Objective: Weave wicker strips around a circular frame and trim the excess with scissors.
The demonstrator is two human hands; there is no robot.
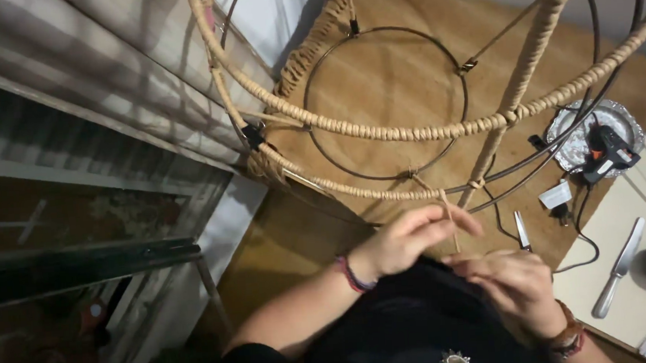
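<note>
A round wire frame (pixel 407 94) fills the upper half of the view, its dark metal hoops and ribs partly bound in pale, ridged rattan cane (pixel 380 131) that coils tightly along the curved rim. Small black clips (pixel 253 136) pinch the cane at the joints. Inside the frame sits a bare thin metal ring (pixel 385 103), smooth and unwrapped.

Low in the middle, the left hand (pixel 409 237) curls around a thin loose strand of cane (pixel 451 222), thumb and fingers pinched shut on it just below the wrapped rim. A woven red and blue bracelet circles that wrist. The right hand (pixel 516 285) sits just beside and beneath, fingers half bent and loosely closed; whether it grips the same strand cannot be told (its fingertips blur into the dark clothing).

To the right, on brown paper, a crinkled foil dish (pixel 571 144) holds a black and orange glue gun (pixel 605 153), its cord trailing downward. Small scissors (pixel 522 230) lie near the right hand. Farther right, a metal knife (pixel 620 268) rests on a pale board.
</note>
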